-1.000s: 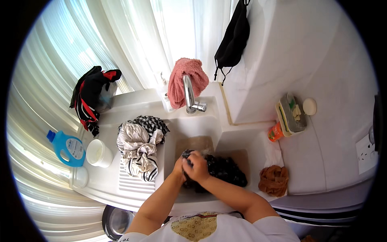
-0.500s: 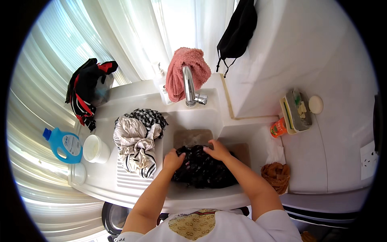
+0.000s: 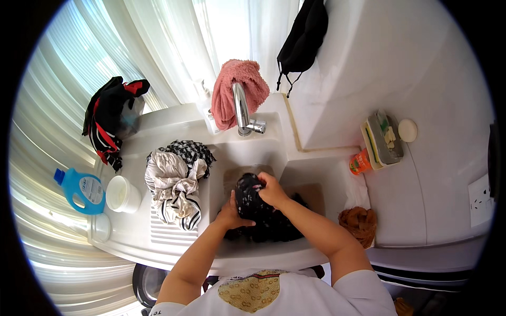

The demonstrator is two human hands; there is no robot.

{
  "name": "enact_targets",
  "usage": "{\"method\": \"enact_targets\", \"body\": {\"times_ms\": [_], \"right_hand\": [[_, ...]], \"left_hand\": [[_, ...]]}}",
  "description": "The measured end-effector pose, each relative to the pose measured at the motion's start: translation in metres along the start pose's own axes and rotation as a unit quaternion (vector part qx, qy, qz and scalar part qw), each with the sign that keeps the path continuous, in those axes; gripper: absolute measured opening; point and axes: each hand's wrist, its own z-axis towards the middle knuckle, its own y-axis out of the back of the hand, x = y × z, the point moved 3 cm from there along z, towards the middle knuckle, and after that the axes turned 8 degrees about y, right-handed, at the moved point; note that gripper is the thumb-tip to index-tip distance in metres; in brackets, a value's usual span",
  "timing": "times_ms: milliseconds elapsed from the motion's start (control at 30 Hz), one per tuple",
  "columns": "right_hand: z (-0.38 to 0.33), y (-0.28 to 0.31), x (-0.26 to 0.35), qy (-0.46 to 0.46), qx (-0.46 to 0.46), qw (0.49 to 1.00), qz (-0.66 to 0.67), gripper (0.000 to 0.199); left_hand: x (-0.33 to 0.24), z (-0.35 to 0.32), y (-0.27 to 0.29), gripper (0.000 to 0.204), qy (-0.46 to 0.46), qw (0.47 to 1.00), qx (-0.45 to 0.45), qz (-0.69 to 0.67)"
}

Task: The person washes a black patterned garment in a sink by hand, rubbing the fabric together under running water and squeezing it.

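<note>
A black cloth with small light and reddish specks [image 3: 250,200] lies bunched in the sink basin [image 3: 337,181], its upper part lifted into a rounded bulge. My right hand [image 3: 272,191] is closed on the top right of this bulge, fingers curled into the fabric. Against its lower left side my left hand [image 3: 230,214] grips the cloth, thumb across the front and a finger pointing up; its other fingers are partly hidden. Greyish water [image 3: 232,176] shows beyond the cloth. Above the basin stands a chrome faucet [image 3: 241,108] with a pink towel [image 3: 224,100] draped over it.
White-and-striped clothing [image 3: 171,181] and a black-and-white checked cloth [image 3: 195,152] lie on the ribbed board at left. Farther left are a white tub [image 3: 123,194], a blue detergent jug [image 3: 84,190] and black-and-red clothing [image 3: 108,124]. A brown scrunched cloth [image 3: 358,225] and an orange bottle [image 3: 360,162] sit at right.
My right hand has moved left and closed on the cloth, bunching it upward into a bulge. My left hand has shifted slightly nearer me, along the cloth's side.
</note>
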Motion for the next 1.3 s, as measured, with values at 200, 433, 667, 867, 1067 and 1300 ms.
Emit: {"method": "enact_targets", "body": {"times_ms": [200, 433, 667, 867, 1067, 1300], "right_hand": [[0.006, -0.019, 0.111, -0.128, -0.084, 0.920, 0.362, 0.018], [-0.001, -0.028, 0.173, -0.113, -0.100, 0.794, 0.590, 0.035], [-0.012, 0.029, 0.156, -0.089, -0.215, 0.755, 0.614, 0.045], [-0.037, 0.036, 0.043, -0.219, -0.177, 0.734, 0.617, 0.041], [-0.027, -0.002, 0.017, -0.196, -0.052, 0.789, 0.580, 0.044], [-0.014, -0.006, 0.022, -0.171, -0.087, 0.715, 0.672, 0.047]], "left_hand": [[-0.031, 0.008, -0.003, 0.094, -0.146, 0.959, 0.096, -0.224], [-0.047, 0.015, -0.026, 0.064, -0.163, 0.877, -0.142, -0.430], [-0.062, 0.018, 0.031, 0.045, 0.012, 0.580, -0.038, -0.813], [-0.071, 0.021, 0.057, 0.046, 0.026, 0.495, -0.001, -0.868], [-0.097, 0.010, 0.060, 0.051, 0.017, 0.437, 0.084, -0.895], [-0.092, 0.008, 0.040, 0.049, 0.062, 0.445, 0.122, -0.885]]}}
